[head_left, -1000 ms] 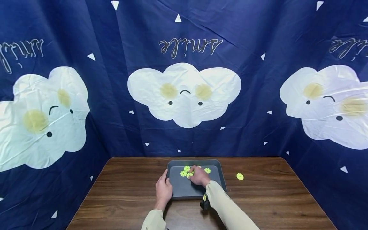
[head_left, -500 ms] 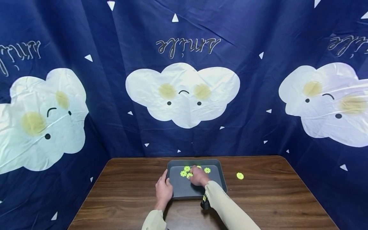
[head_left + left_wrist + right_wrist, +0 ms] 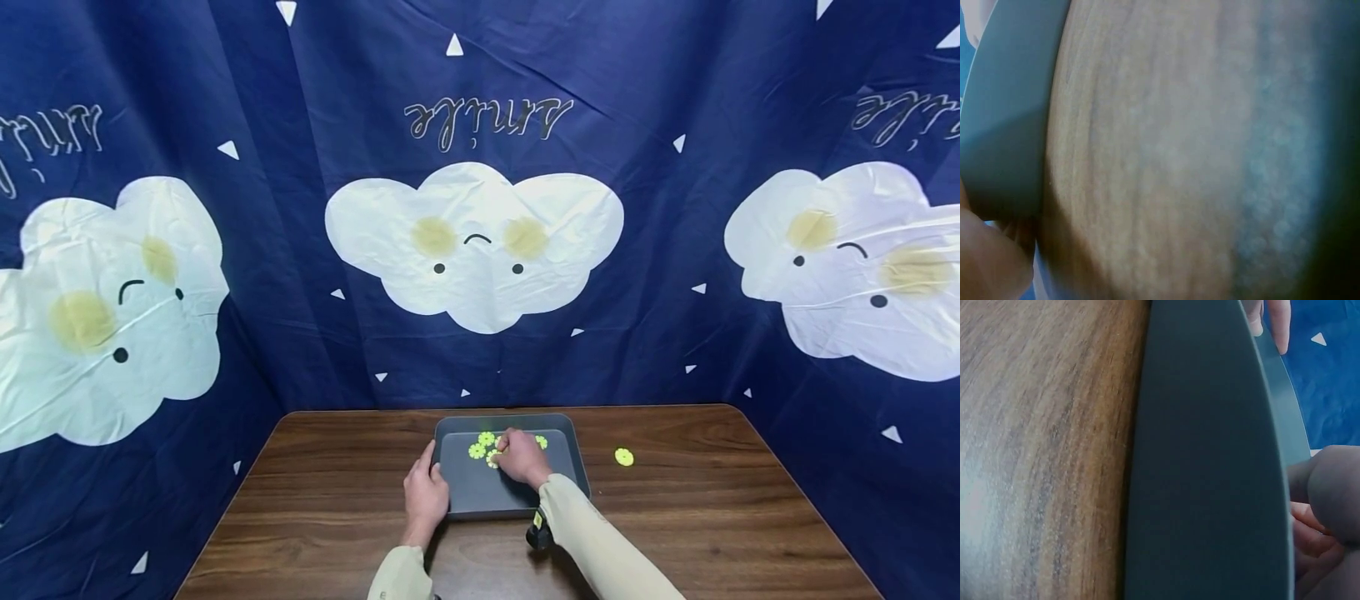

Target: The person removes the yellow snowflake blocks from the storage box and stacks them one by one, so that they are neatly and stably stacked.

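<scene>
Right fingers (image 3: pixel 507 443) sit among yellow-green flower pieces (image 3: pixel 477 451) only the head view shows.

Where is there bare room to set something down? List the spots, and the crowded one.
Free: the wooden table left of the left hand; the table right of the lone flower-shaped disc; the near-left floor of the gray tray, bounded by its walls. Crowded: the tray's far half, with clustered flower-shaped discs beside the right hand.

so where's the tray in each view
Head: tray low centre, on the wood table
Left wrist: one wall, along the upper left edge
Right wrist: one wall, top to bottom, mostly right of centre
Shared landmark: the table
</scene>
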